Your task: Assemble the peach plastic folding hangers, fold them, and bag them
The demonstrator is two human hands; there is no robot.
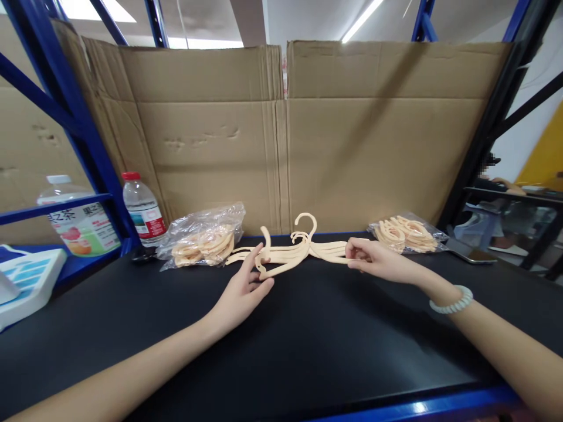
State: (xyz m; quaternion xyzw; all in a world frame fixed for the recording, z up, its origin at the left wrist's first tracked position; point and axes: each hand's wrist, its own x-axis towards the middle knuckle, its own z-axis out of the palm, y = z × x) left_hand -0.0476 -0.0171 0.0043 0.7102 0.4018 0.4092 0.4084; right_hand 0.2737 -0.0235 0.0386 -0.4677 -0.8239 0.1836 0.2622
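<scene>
Centrally, hanger (288, 266), between left grip (240, 292), right grip (376, 259)

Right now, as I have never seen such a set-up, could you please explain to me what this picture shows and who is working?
There is no machine here: a person works with two bare hands, and the picture comes from a camera worn on their head, looking forward and down. The right hand holds the right side of a cream hanger. The left hand touches its left end; how firmly, I cannot tell. More hangers lie just behind it on the black surface. A clear bag of cream pieces lies to each side: the left bag near a red-capped bottle, and the right bag.
</scene>
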